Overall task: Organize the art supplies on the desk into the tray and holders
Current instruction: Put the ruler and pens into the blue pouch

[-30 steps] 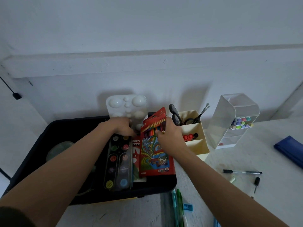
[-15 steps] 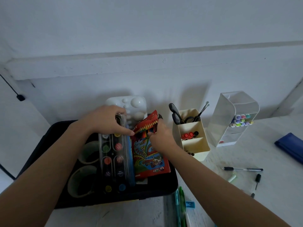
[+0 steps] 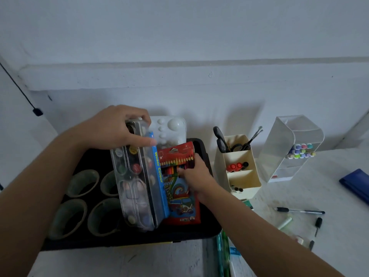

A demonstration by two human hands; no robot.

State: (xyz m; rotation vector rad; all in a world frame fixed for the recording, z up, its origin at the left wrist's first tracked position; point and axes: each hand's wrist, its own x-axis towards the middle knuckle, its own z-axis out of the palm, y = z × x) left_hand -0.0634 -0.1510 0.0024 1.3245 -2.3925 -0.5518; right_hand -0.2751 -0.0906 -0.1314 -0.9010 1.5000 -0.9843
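Note:
A black tray [image 3: 127,239] lies in front of me. My left hand [image 3: 111,128] grips the top end of a clear water colour set [image 3: 135,176] and holds it tilted up on its long edge inside the tray. My right hand [image 3: 194,174] holds a red box of colour pencils [image 3: 180,198] that lies just right of the set; my fingers curl over the box's upper half. A white mixing palette [image 3: 169,129] leans against the wall behind both. Several tape rolls [image 3: 83,182] lie in the tray's left half.
A cream holder [image 3: 242,176] with scissors and red markers stands right of the tray. A clear holder [image 3: 289,148] with pastel markers is farther right. Loose pens [image 3: 299,211] and small caps lie on the desk at right, green pens [image 3: 223,254] at the front, a blue case [image 3: 355,181] at the edge.
My left hand has lifted the water colour set from flat to tilted on edge, uncovering the tape rolls. My right hand has stayed on the pencil box.

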